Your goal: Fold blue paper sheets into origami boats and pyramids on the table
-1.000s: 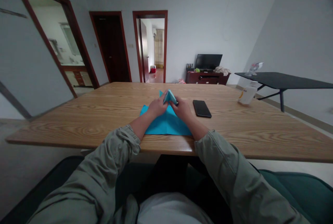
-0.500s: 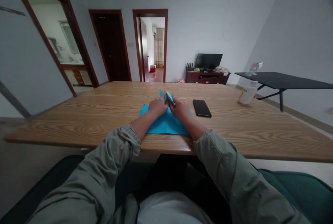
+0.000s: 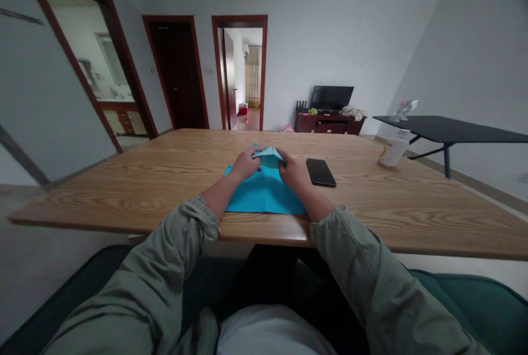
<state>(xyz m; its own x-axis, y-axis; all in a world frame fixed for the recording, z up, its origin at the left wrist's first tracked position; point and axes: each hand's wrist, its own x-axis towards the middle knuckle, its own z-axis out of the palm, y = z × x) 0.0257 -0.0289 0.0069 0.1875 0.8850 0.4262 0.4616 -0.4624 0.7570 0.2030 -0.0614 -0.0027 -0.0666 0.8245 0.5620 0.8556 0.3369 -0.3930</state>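
A small folded piece of light blue paper (image 3: 270, 157) is held up between my two hands, spread wide with a raised ridge along its top. My left hand (image 3: 246, 164) pinches its left end, and my right hand (image 3: 293, 170) grips the right end. Beneath them a larger bright blue sheet of paper (image 3: 264, 194) lies flat near the table's front edge, with a crease down its middle. A bit of blue paper shows behind the held piece; my hands hide how it connects.
On the wooden table (image 3: 173, 179), a black phone (image 3: 320, 172) lies right of my right hand. Farther right stands a whitish plastic container (image 3: 394, 149). A black folding table (image 3: 457, 128) stands beyond, and a TV (image 3: 332, 98) sits on a cabinet by the far wall.
My hands have moved apart sideways. The folded paper, narrow and upright between them before, is now opened out wide, and more of the blue sheet below shows.
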